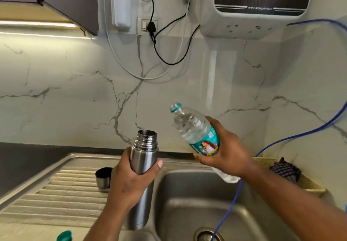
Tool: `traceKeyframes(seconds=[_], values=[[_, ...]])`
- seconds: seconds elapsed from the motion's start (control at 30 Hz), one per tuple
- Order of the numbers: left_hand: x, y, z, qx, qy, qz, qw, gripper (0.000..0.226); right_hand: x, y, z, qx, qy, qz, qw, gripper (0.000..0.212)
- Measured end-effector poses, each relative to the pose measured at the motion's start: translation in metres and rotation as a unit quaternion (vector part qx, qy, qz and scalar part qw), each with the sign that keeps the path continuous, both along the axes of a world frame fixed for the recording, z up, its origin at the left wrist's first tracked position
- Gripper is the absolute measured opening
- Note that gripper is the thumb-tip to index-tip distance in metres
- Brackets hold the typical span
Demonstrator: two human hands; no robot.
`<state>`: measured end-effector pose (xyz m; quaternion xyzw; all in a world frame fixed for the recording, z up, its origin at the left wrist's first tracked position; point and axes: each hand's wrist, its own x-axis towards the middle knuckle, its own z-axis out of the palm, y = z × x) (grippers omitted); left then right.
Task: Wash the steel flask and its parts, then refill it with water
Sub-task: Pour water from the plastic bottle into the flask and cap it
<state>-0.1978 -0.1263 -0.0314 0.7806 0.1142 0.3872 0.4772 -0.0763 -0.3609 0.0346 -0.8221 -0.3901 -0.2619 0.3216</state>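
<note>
Steel flask (143,158) first: we've got it upright over the spot where the ribbed drainboard (65,193) meets the sink (187,190), mouth open and threads showing. Our left hand (129,182) is wrapped round its middle with the thumb across the front, so a good chunk of the body is covered, and the forearm hides part of the lower end too. Our right hand (225,150) has its fingers curled round a clear plastic bottle (193,128) at the teal label. The bottle is tilted, with its uncapped neck pointing up and to the left, above and just right of the flask mouth, and the two aren't touching. There's water in the bottle, but we can't say how full it is. The hand blocks the lower half and only a pale bit of the base pokes out under the wrist. On the drainboard a steel cup (102,177) with a dark inside stands behind our left hand, one side hidden by it. A green cap (64,236) sits at the bottom edge, cut off by the frame. A blue tube (231,205) runs down into the basin toward the drain (206,234), which is clipped as well. Off to the right there's a yellowish basket (308,182) with a checked cloth (285,169) in it. Up top a white purifier (262,6) is cropped, and its printed text is too blurry to read.
</note>
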Motion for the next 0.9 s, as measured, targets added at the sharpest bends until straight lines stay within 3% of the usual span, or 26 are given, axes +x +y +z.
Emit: traceKeyframes(seconds=[0.5, 0.9], values=[[-0.002, 0.004, -0.003, 0.026, -0.025, 0.009, 0.999, 0.050, -0.012, 0.000, 0.046, -0.265, -0.079, -0.067, 0.959, 0.097], [0.001, 0.005, -0.007, 0.052, -0.031, 0.011, 0.998, 0.055, -0.007, -0.007, 0.057, -0.316, -0.115, -0.081, 0.938, 0.101]])
